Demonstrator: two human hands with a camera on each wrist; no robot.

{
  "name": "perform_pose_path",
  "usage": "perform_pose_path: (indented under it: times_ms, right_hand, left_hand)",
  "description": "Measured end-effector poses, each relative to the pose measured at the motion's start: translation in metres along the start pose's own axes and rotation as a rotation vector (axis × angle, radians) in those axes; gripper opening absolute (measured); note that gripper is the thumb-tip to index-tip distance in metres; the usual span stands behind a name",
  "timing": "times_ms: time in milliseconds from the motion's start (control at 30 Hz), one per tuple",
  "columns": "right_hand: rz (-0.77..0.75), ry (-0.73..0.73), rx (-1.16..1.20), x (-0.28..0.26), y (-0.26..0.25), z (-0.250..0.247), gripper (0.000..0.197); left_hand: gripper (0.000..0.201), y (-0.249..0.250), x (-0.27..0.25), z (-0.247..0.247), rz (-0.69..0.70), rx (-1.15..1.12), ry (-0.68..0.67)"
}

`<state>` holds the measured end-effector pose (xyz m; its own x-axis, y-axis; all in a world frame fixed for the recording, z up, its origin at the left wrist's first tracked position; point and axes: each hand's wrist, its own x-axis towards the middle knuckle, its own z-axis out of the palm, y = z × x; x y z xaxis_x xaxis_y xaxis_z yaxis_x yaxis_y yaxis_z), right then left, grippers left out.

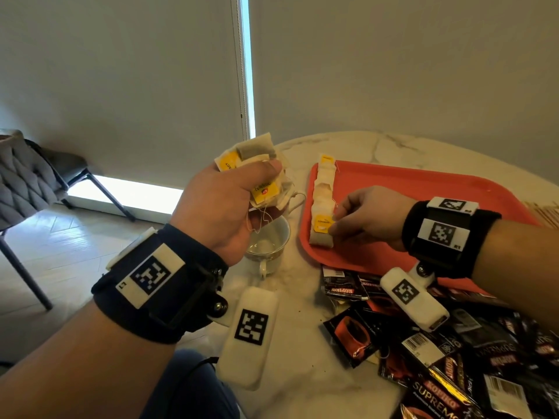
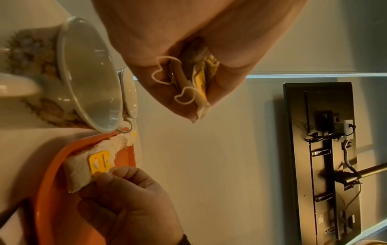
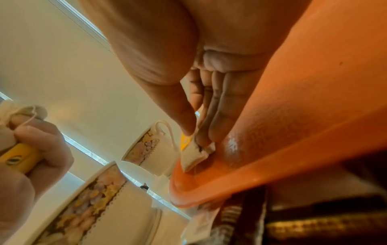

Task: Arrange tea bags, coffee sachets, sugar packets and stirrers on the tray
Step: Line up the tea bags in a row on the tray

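1. Tabletop (image 1: 348, 146): white marble, round edge, carries everything. A grey chair (image 1: 27, 176) stands off to the left on the floor.
2. Tray (image 1: 423, 189): red, on the far right part of the tabletop, mostly bare. Its left rim runs away from the person.
3. Coffee sachets (image 1: 453, 358): dark pile loose on the tabletop just in front of the tray's near rim, none on the tray yet. No sugar packets or stirrers that I can make out.
4. Left hand (image 1: 223, 207): raised above the cups, left of the tray, fingers and thumb curled tight round a bunch of tea bags (image 1: 257, 164), strings dangling from it.
5. Right hand (image 1: 366, 216): low over the tray's near-left corner, thumb and fingertips pinching the edge of the nearest tea bag (image 1: 322, 228), other fingers loosely curled.
6. Cup (image 1: 267, 243): floral, empty-looking, on the tabletop under the left hand; a second cup (image 3: 146, 149) sits behind it beside the tray rim.
7. Row of tea bags (image 1: 323, 189): overlapped in a line along the tray's left rim, long axis running near to far. The pinched bag is the near end of it, yellow tag up.
8. Key relation, my read: the supply bunch lies to the left of the right hand, across the tray rim, so the right hand is the nearer one for setting bags. The row has reached the near corner, so I'd guess more bags need a second line to its right.
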<state>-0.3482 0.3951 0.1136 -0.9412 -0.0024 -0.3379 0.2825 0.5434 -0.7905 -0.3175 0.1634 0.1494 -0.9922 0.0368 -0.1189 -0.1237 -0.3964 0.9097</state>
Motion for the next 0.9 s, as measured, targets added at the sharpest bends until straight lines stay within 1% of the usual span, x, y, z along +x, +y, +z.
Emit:
perform_pose_path:
  times_ms: [100, 167, 300, 367, 433, 467, 533, 567, 633, 700, 733, 767, 800, 867, 900]
  right_hand:
    - [0.031, -0.054, -0.008, 0.001, 0.004, 0.004, 0.013]
    - [0.041, -0.073, -0.002, 0.0, 0.007, 0.005, 0.012]
    - [0.017, -0.052, 0.031, -0.006, 0.005, -0.001, 0.016]
    - [-0.018, -0.008, -0.018, -0.013, -0.003, -0.01, 0.014]
    - [-0.119, 0.041, -0.169, -0.028, -0.015, -0.018, 0.011]
    - [-0.184, 0.028, -0.264, -0.038, -0.021, -0.02, 0.01]
    - [-0.267, -0.105, -0.477, -0.064, -0.029, -0.016, 0.015]
    - [-0.277, -0.184, -0.597, -0.075, -0.03, -0.01, 0.024]
    - [-0.279, -0.307, -0.821, -0.093, -0.025, 0.003, 0.054]
    - [-0.306, -0.38, -1.017, -0.105, -0.017, 0.015, 0.084]
    - [-0.322, -0.397, -1.108, -0.11, -0.013, 0.019, 0.093]
    - [-0.338, -0.399, -1.183, -0.113, -0.009, 0.022, 0.096]
    - [-0.353, -0.389, -1.237, -0.116, -0.006, 0.025, 0.093]
    - [-0.388, -0.337, -1.272, -0.118, -0.004, 0.029, 0.077]
    - [-0.393, -0.303, -1.251, -0.119, -0.005, 0.029, 0.068]
  left_hand:
    - [0.034, 0.0, -0.003, 0.002, -0.001, 0.013, 0.005]
    - [0.035, 0.001, -0.005, 0.002, 0.0, 0.028, -0.001]
    - [0.027, 0.003, -0.011, 0.005, 0.005, 0.029, -0.016]
    - [0.024, 0.004, -0.015, 0.008, 0.0, 0.02, -0.012]
    - [0.026, 0.005, -0.018, 0.009, 0.0, 0.017, -0.016]
    - [0.029, 0.005, -0.02, 0.011, -0.002, 0.017, -0.02]
    - [0.037, 0.006, -0.025, 0.013, -0.01, 0.01, -0.022]
    - [0.039, 0.007, -0.028, 0.015, -0.015, 0.007, -0.022]
    - [0.034, 0.008, -0.035, 0.017, -0.025, -0.003, -0.025]
    - [0.026, 0.009, -0.043, 0.018, -0.034, -0.017, -0.038]
    - [0.023, 0.009, -0.048, 0.017, -0.036, -0.02, -0.041]
    - [0.021, 0.01, -0.052, 0.017, -0.036, -0.019, -0.044]
    - [0.02, 0.01, -0.055, 0.016, -0.036, -0.017, -0.045]
    - [0.02, 0.012, -0.062, 0.017, -0.036, -0.021, -0.042]
    - [0.02, 0.012, -0.064, 0.017, -0.035, -0.026, -0.04]
